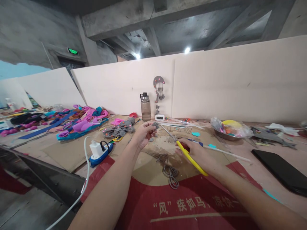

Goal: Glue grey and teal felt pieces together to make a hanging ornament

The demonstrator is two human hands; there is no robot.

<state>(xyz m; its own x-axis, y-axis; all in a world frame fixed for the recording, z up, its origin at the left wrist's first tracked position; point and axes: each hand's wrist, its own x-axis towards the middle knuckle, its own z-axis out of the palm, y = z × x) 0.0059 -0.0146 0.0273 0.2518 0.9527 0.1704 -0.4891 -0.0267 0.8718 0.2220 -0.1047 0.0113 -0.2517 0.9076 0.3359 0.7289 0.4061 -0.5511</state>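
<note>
Scissors (pixel 189 156) with yellow plastic handles lie in the right hand (pixel 200 156), whose fingers are wrapped around the loops, the thin metal blades reaching forward over the desk (pixel 242 166) towards a small grey felt piece (pixel 155 125). That scrap is pinched between the fingertips of the raised left hand (pixel 144 132), close above the cardboard. Risk, as I judge it: the piece is tiny and soft, so the blade tips could nick the pinching fingertips or the felt could slip out and drop among the offcuts. A coil of grey cord (pixel 170 174) lies near the wrists and might snag a forearm. Felt looks matte and fuzzy; the cardboard sheet (pixel 153 166) is rough and littered with crumbs; a glossy red printed sheet (pixel 192 204) covers its near edge.
</note>
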